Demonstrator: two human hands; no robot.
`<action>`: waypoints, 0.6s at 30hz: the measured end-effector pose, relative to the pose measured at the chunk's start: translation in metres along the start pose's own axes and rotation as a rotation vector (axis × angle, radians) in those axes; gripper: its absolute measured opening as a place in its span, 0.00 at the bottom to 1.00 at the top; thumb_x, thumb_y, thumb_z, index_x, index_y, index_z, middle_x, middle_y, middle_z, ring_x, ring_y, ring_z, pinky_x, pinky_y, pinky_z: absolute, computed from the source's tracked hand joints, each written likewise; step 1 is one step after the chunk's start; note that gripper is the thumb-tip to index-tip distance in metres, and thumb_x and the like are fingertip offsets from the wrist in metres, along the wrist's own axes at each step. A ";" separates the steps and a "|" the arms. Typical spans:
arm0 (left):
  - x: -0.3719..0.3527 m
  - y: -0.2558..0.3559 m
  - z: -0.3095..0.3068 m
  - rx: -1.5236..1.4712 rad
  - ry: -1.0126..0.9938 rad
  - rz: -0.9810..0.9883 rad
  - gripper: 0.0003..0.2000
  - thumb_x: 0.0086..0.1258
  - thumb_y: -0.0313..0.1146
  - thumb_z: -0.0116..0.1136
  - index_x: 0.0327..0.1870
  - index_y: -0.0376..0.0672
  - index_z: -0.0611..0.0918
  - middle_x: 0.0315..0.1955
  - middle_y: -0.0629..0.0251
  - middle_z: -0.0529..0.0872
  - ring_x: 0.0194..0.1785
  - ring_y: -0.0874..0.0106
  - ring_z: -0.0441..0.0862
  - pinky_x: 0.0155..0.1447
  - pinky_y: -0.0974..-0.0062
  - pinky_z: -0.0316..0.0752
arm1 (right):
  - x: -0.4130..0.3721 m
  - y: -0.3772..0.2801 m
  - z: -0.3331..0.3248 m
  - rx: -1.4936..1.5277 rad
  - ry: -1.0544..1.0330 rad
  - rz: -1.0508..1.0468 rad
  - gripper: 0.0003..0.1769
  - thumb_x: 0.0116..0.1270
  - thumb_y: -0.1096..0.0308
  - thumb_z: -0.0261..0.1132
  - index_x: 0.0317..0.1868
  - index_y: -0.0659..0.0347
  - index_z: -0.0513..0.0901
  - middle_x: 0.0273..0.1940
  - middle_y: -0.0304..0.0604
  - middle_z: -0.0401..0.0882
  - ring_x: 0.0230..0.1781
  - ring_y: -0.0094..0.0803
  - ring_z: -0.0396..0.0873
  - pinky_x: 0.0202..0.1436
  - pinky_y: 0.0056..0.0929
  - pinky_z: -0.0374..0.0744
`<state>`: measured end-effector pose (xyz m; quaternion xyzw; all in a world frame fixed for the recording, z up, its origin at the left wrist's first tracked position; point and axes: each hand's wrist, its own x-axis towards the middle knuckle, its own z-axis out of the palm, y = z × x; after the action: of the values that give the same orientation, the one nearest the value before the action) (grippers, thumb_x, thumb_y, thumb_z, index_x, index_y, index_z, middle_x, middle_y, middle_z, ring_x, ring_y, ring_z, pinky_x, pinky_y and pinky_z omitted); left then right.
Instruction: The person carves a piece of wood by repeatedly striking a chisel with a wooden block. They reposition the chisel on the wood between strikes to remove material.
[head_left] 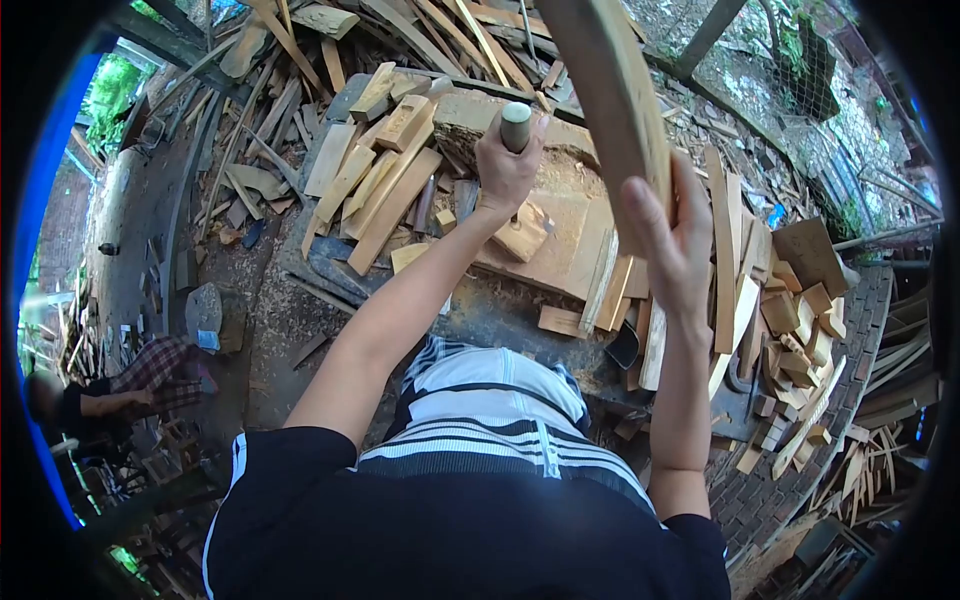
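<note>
My left hand (508, 168) is closed around the upright handle of a chisel (515, 128), whose pale rounded butt sticks out above the fist. Most of the blade is hidden behind the hand and forearm. Below it lies a small wooden block (524, 236) with a dark marking or hollow on its top. Raised at the right, a long, thick, slightly curved piece of wood (622, 110) is gripped by my right hand (680, 235), thumb on the near face and fingers round the far edge. Its upper end runs out of view.
A worn wooden slab (575, 215) forms the work surface. Several cut wood pieces (395, 195) lie to its left, and a heap of blocks (800, 320) stands at the right. Long offcuts (440, 35) are piled behind. Another person (130, 390) sits at the far left.
</note>
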<state>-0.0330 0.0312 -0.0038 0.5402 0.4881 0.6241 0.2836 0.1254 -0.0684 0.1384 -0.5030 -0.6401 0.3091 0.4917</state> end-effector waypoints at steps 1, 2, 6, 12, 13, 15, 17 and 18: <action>0.002 0.004 0.001 -0.023 0.041 0.013 0.11 0.66 0.34 0.67 0.31 0.36 0.77 0.18 0.62 0.79 0.24 0.76 0.76 0.32 0.73 0.74 | -0.005 0.006 0.002 0.004 -0.003 0.029 0.34 0.69 0.45 0.63 0.59 0.71 0.74 0.37 0.47 0.81 0.32 0.27 0.80 0.34 0.25 0.78; 0.003 0.005 -0.001 -0.017 0.046 0.009 0.11 0.66 0.34 0.67 0.31 0.36 0.77 0.18 0.62 0.79 0.24 0.76 0.76 0.32 0.73 0.74 | -0.011 0.012 0.003 0.009 -0.006 0.063 0.33 0.69 0.47 0.63 0.59 0.70 0.74 0.38 0.46 0.81 0.34 0.27 0.80 0.37 0.26 0.78; 0.003 0.003 0.003 -0.019 0.005 -0.036 0.11 0.66 0.34 0.67 0.32 0.37 0.78 0.19 0.63 0.80 0.24 0.76 0.77 0.32 0.74 0.74 | -0.028 0.020 0.001 0.016 -0.004 0.200 0.31 0.70 0.50 0.64 0.59 0.69 0.74 0.39 0.46 0.81 0.38 0.28 0.79 0.42 0.27 0.78; 0.001 0.008 0.008 -0.052 -0.011 -0.005 0.11 0.66 0.35 0.67 0.33 0.37 0.78 0.19 0.63 0.80 0.24 0.76 0.76 0.32 0.74 0.73 | -0.037 0.031 -0.003 0.070 0.021 0.256 0.28 0.72 0.51 0.62 0.58 0.69 0.74 0.39 0.45 0.80 0.37 0.26 0.79 0.39 0.25 0.78; 0.001 0.008 0.007 -0.049 -0.017 -0.015 0.11 0.66 0.35 0.67 0.34 0.37 0.79 0.19 0.63 0.80 0.24 0.76 0.76 0.32 0.74 0.73 | -0.039 0.035 -0.003 0.050 0.030 0.235 0.28 0.72 0.51 0.62 0.58 0.69 0.74 0.39 0.44 0.80 0.36 0.25 0.79 0.38 0.24 0.77; 0.000 0.008 0.008 -0.048 -0.023 -0.024 0.11 0.66 0.35 0.67 0.34 0.37 0.79 0.20 0.63 0.80 0.24 0.76 0.75 0.32 0.73 0.73 | -0.041 0.037 -0.003 0.030 0.039 0.213 0.28 0.72 0.52 0.62 0.58 0.69 0.74 0.38 0.43 0.80 0.35 0.24 0.78 0.36 0.23 0.77; -0.001 0.007 0.007 -0.037 -0.022 0.005 0.12 0.66 0.36 0.68 0.35 0.37 0.79 0.20 0.63 0.81 0.24 0.76 0.76 0.32 0.74 0.74 | -0.043 0.036 -0.004 0.042 0.024 0.264 0.28 0.72 0.51 0.62 0.57 0.69 0.74 0.36 0.42 0.79 0.33 0.23 0.78 0.31 0.21 0.76; -0.002 0.007 0.007 -0.036 -0.021 0.003 0.12 0.66 0.36 0.68 0.35 0.37 0.79 0.20 0.63 0.81 0.24 0.76 0.76 0.32 0.74 0.74 | -0.044 0.035 -0.003 0.042 0.022 0.266 0.28 0.72 0.51 0.62 0.57 0.69 0.74 0.36 0.42 0.79 0.33 0.23 0.78 0.31 0.21 0.76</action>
<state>-0.0244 0.0288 0.0010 0.5424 0.4731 0.6274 0.2974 0.1406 -0.0993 0.0940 -0.5763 -0.5559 0.3793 0.4636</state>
